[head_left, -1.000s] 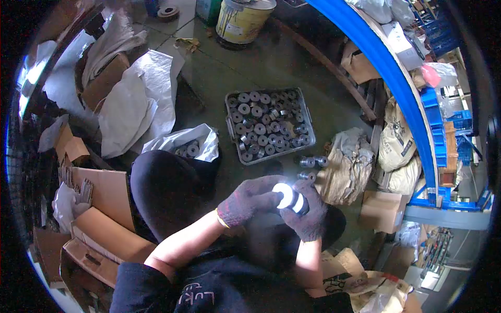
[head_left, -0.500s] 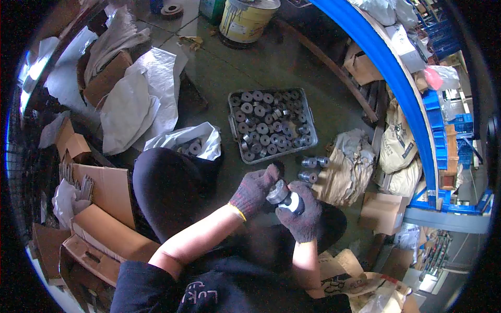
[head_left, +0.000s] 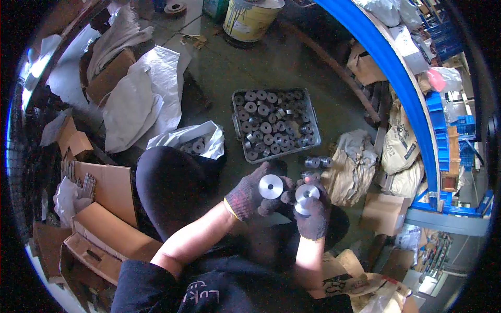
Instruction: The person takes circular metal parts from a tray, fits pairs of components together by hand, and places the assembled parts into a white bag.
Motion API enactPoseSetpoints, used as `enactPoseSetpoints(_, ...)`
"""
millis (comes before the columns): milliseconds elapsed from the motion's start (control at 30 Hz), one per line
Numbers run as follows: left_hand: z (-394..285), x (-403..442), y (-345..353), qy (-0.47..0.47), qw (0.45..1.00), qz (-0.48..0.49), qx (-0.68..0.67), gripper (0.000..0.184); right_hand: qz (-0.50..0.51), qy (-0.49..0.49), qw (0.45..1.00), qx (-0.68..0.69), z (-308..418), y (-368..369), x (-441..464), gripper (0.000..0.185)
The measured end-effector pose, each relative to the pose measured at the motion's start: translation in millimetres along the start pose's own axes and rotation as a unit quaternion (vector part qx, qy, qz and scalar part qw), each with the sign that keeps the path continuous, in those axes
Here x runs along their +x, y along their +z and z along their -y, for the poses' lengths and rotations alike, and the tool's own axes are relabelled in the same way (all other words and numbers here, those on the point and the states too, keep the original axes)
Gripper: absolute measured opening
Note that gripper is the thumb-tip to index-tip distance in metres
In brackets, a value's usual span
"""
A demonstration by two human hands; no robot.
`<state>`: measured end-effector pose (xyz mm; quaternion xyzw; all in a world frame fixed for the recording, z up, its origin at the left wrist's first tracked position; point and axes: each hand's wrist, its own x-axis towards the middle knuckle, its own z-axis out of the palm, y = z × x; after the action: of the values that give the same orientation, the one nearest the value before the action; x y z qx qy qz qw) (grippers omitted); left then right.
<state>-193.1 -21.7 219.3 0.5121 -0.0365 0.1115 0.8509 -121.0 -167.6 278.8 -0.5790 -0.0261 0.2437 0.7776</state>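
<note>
My left hand (head_left: 254, 194), in a dark knitted glove, grips a shiny metal roller (head_left: 271, 187) with its flat, holed face turned up. Close beside it, my right hand (head_left: 314, 216), gloved alike, is closed around a second metal roller (head_left: 308, 193), its thumb lying against the side. The two pieces are apart. Beyond my hands, a grey plastic crate (head_left: 234, 125) holds many similar rollers, some flat and some on their sides. A few more rollers (head_left: 319, 162) stand on the floor just past my right hand.
A white sack (head_left: 211, 141) with rollers inside lies by my left knee. Crumpled brown paper (head_left: 350, 167) is on the right, near a cardboard box (head_left: 383, 213). Opened cardboard (head_left: 112, 229) lies to the left. A yellow bucket (head_left: 249, 21) stands at the back.
The two rollers, stacked together before, are now separated, one in each hand. Both now show their flat faces upward. The view has shifted slightly.
</note>
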Motion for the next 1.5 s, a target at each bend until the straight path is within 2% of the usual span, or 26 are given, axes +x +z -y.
enactPoseSetpoints(33,1,2,7,-0.146,0.968,-0.111,-0.173,0.067,-0.007,-0.009,1.000,0.009,-3,-3,1,0.045)
enactPoseSetpoints(100,-29,3,8,-0.139,0.979,-0.096,-0.112,0.066,-0.013,-0.019,1.000,0.016,-2,-8,2,0.044)
enactPoseSetpoints(167,-25,0,4,-0.133,0.987,-0.080,-0.050,0.065,0.006,0.058,0.994,0.088,1,-13,3,0.052)
enactPoseSetpoints(200,1,-3,-1,-0.041,0.993,-0.068,0.087,0.064,0.005,0.058,0.994,0.088,2,-13,3,0.052)
enactPoseSetpoints(233,16,-5,-4,0.053,0.972,-0.055,0.221,0.064,0.023,0.062,0.994,0.081,4,-13,3,0.053)
enactPoseSetpoints(267,17,-4,-6,0.053,0.972,-0.054,0.221,0.064,0.042,0.067,0.994,0.074,5,-12,3,0.054)
enactPoseSetpoints(300,17,-2,-10,-0.108,0.989,-0.048,-0.086,0.065,0.042,0.067,0.994,0.074,7,-9,4,0.054)
enactPoseSetpoints(333,17,-1,-11,-0.256,0.887,-0.037,-0.382,0.066,0.036,0.062,0.994,0.079,8,-5,5,0.052)
enactPoseSetpoints(367,15,-1,-10,-0.255,0.887,-0.038,-0.382,0.066,0.030,0.058,0.994,0.083,9,-2,5,0.050)
enactPoseSetpoints(433,10,-2,-4,-0.190,0.967,-0.091,-0.142,0.067,0.030,0.065,0.997,0.034,15,-4,6,0.048)
enactPoseSetpoints(467,15,-4,-4,-0.189,0.967,-0.091,-0.142,0.067,0.029,0.070,0.997,-0.016,16,-5,7,0.046)
enactPoseSetpoints(500,22,-5,-4,-0.196,0.960,-0.103,-0.172,0.066,0.029,0.069,0.997,-0.016,15,-4,7,0.046)
enactPoseSetpoints(567,13,-3,-1,-0.202,0.952,-0.113,-0.201,0.066,0.006,-0.031,0.978,-0.206,12,-2,8,0.044)
enactPoseSetpoints(633,-27,5,7,-0.270,0.845,-0.151,-0.436,0.056,-0.002,-0.022,0.985,-0.172,13,0,8,0.044)
enactPoseSetpoints(667,-29,5,8,-0.270,0.845,-0.151,-0.436,0.056,-0.009,-0.012,0.990,-0.138,12,0,8,0.044)
enactPoseSetpoints(767,-23,3,8,-0.224,0.918,-0.178,-0.273,0.047,-0.001,-0.027,0.992,-0.121,10,-2,9,0.045)
enactPoseSetpoints(1067,-24,1,6,-0.194,0.954,-0.197,-0.118,0.035,-0.019,-0.008,0.994,-0.108,4,-16,12,0.047)
enactPoseSetpoints(1200,-13,3,2,-0.176,0.950,-0.209,-0.150,0.032,-0.006,0.009,0.995,-0.095,5,-17,9,0.050)
enactPoseSetpoints(1233,-8,1,-1,-0.094,0.980,-0.175,0.021,0.031,-0.013,0.006,0.995,-0.101,5,-16,9,0.050)
enactPoseSetpoints(1267,-4,0,-4,-0.008,0.972,-0.134,0.192,0.033,-0.020,0.003,0.994,-0.108,4,-15,8,0.049)
enactPoseSetpoints(1300,-1,-1,-4,-0.008,0.972,-0.134,0.191,0.033,-0.020,0.003,0.994,-0.108,5,-14,7,0.049)
enactPoseSetpoints(1333,1,-2,-4,-0.125,0.978,-0.162,0.044,0.027,-0.018,0.008,0.995,-0.096,5,-13,7,0.049)
enactPoseSetpoints(1367,0,-2,-3,-0.237,0.948,-0.184,-0.105,0.022,-0.016,0.012,0.996,-0.085,6,-13,6,0.048)
enactPoseSetpoints(1400,-3,-2,-3,-0.237,0.948,-0.184,-0.105,0.022,-0.015,0.013,0.996,-0.085,6,-13,6,0.048)
enactPoseSetpoints(1467,-12,-1,-1,-0.227,0.921,-0.192,-0.251,0.029,-0.004,0.039,0.997,-0.073,7,-15,6,0.049)
enactPoseSetpoints(1500,-11,0,0,-0.226,0.921,-0.192,-0.251,0.029,-0.004,0.040,0.997,-0.072,7,-15,6,0.049)
